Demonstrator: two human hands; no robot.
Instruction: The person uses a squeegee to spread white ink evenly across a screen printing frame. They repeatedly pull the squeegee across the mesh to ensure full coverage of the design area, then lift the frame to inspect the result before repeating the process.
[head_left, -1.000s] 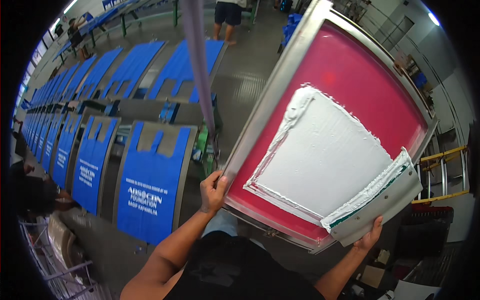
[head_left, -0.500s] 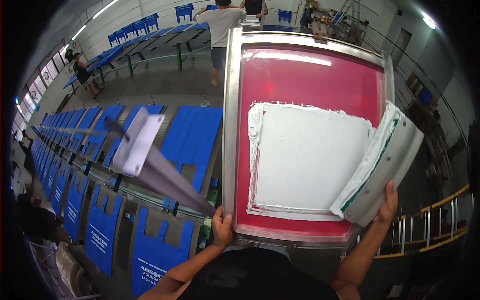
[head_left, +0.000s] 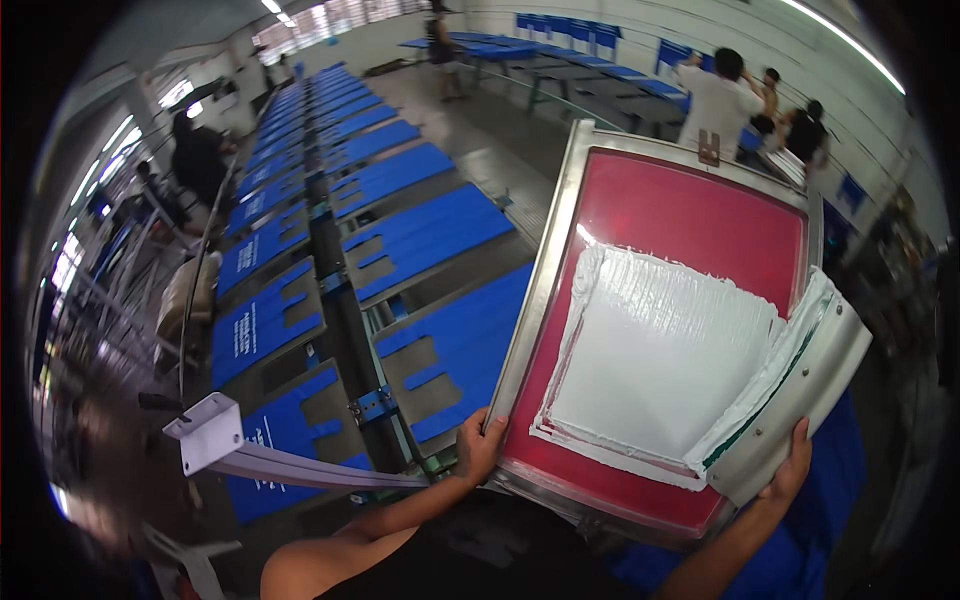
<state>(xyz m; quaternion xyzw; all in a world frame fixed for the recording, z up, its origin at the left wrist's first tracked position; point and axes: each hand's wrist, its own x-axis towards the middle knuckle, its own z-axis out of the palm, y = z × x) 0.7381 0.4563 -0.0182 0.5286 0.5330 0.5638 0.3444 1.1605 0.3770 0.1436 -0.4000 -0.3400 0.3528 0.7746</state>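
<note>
A metal screen printing frame [head_left: 555,250] with red mesh [head_left: 690,200] is held tilted in front of me. White ink [head_left: 670,350] covers a large patch of the mesh. My left hand [head_left: 481,448] is closed round the frame's lower left edge. Along the right side of the mesh lies a metal squeegee [head_left: 800,385] with a green blade, thick white ink along it. My right hand [head_left: 787,470] is closed on the squeegee's lower outer edge; whether its hidden fingers also hold the frame I cannot tell.
Long rows of boards with blue bags [head_left: 430,240] run away to my left. A pale metal bar [head_left: 300,465] with a bracket end juts out at lower left. A person in a light shirt [head_left: 718,100] stands beyond the frame, near a far table [head_left: 580,65] with more blue bags.
My view has turned left, so the bag rows now run ahead. The frame sits further right and more tilted in view. Both hands keep their hold.
</note>
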